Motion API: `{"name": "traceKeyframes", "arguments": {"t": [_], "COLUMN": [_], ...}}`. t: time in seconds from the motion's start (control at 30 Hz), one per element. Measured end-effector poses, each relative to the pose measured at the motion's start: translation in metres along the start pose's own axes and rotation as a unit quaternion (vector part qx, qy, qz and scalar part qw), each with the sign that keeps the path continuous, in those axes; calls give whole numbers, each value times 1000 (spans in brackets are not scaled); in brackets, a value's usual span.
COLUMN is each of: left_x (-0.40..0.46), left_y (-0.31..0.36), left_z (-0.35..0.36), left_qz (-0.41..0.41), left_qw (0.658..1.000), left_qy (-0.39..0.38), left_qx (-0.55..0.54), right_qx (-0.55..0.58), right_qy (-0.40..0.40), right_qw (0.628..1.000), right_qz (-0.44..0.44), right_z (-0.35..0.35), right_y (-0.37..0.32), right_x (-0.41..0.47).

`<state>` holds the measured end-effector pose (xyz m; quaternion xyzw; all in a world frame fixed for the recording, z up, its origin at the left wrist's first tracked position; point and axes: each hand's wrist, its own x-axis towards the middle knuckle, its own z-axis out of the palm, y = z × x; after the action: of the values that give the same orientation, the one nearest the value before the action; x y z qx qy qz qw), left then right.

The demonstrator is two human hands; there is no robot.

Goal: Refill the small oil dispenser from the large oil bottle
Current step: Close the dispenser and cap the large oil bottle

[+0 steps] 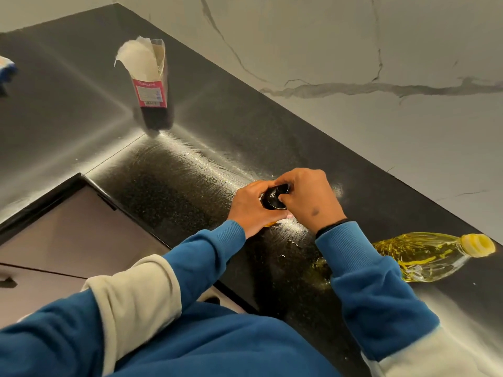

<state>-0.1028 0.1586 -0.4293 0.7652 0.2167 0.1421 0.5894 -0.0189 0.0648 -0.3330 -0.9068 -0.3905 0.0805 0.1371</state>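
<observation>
Small oil dispenser (275, 198): seen from above, mostly covered by both hands. Visible part is a round, glossy black top; a sliver of yellow-amber shows at its base, near the desk surface. Stands upright on the dark desk, central in view. Body shape and fill level cannot be read.

Large oil bottle (424, 257): clear plastic, yellow oil inside, yellow ribbed cap in place. Appears tilted in this wide-angle view, cap end pointing right, toward the wall; whether it stands or lies cannot be told. Sits right of the dispenser, apart from it, its lower end hidden behind a sleeve
</observation>
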Motion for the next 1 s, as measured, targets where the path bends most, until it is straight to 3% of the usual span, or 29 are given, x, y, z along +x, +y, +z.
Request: {"name": "traceKeyframes", "arguments": {"t": [0.6,0.8,1.0], "left_x": [3,5,5], "left_y": [-5,-9,-9], "left_z": [1,1,1], "left_qz": [2,5,8], "left_qw": [1000,1000,1000], "left_qy": [-1,-6,-5], "left_qx": [-3,-10,0], "right_qx": [-90,-94,-112], "right_qy": [-9,-78,-71], "right_qw": [995,992,991], "right_qz": [49,-36,-14], "right_z": [0,-15,-11], "right_y": [-7,-1,-2], "right_x": [8,9,14]}}
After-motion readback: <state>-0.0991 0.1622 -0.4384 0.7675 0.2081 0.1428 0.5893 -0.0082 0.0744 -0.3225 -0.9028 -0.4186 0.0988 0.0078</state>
